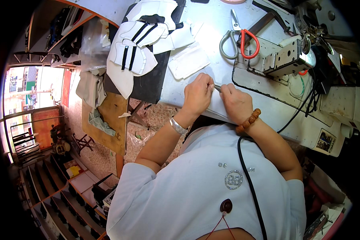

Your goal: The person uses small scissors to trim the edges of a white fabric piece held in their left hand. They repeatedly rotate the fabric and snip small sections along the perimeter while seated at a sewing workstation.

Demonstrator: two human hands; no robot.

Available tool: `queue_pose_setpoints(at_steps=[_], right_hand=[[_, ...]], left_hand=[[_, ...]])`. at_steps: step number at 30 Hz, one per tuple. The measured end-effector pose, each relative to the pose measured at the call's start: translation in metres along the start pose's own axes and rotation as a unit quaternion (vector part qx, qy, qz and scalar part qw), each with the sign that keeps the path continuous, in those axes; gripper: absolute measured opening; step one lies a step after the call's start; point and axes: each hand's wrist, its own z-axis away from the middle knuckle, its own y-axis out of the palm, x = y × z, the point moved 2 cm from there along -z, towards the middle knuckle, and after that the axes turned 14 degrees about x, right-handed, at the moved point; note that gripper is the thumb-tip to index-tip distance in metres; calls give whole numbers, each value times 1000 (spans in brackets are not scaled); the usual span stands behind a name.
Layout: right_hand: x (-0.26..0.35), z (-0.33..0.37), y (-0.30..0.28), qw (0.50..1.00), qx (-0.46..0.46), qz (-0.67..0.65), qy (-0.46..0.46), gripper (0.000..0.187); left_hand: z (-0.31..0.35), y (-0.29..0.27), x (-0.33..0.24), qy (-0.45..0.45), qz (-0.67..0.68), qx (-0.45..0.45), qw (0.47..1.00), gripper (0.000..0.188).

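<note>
Close together at the front edge of the white table, my two hands meet over a small slim metallic piece. My left hand is closed, its fingertips pinched at one end of it. Thumb and fingers of my right hand close on the other end. Fingers cover most of the piece, so its kind cannot be made out. Just beyond my left hand lies a folded white piece. To the right, past my right hand, stands a sewing machine on its pale bed.
Scissors with one red and one grey-green handle lie beyond my hands, beside a hammer. White cut pieces with black trim rest on a black board at the left. A black cable crosses the machine bed. Shelving stands lower left.
</note>
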Motion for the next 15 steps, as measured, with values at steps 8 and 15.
queue_pose_setpoints(at_steps=[8,15], right_hand=[[-2,0,2,1000,1,-12,-5,9],[-1,0,-1,1000,1,-31,2,6]], left_hand=[[1,2,2,-11,13,-16,1000,8],[1,4,4,-29,18,-23,999,8]])
